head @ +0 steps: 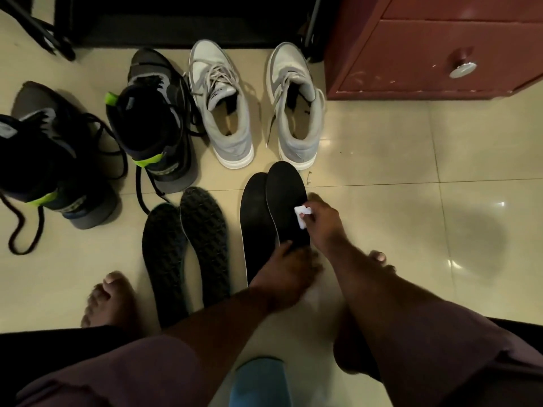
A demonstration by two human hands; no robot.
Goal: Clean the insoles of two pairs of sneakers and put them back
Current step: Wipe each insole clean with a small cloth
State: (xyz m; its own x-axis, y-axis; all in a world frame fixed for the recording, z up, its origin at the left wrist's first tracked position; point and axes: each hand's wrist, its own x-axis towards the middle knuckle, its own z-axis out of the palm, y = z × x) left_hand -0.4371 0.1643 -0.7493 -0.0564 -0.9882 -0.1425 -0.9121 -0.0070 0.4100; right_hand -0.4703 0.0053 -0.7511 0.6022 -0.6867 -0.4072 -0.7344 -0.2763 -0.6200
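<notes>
At the left edge of the frame a dark grey sneaker with neon-green trim and loose black laces (44, 168) stands on the glossy cream tile floor (411, 160). Just to its right is its matching dark grey and green sneaker (155, 118), with its toe pointing to the top of the frame. Below these, left of centre, two black insoles with a diamond-grid underside (188, 251) lie side by side on the tiles, touching along their inner edges. At the lower left a bare foot (108, 298) rests flat on the floor.

At the upper centre a pair of light grey suede high-top sneakers with white soles (252, 104) stands apart, both mouths open with no insoles seen inside.

In the centre a smooth black insole (255, 227) lies on the floor. A second smooth black insole (286, 201) overlaps its right edge. The left hand (285, 271) curls its fingers round the heel end of this upper insole. The right hand (323, 218) pinches a small white wipe (302, 214) and presses it against the insole's right edge.

At the bottom centre the top of a blue object (258, 380) shows between the forearms. At the upper right stands a reddish-brown wooden cabinet with a round knob (435, 51).
</notes>
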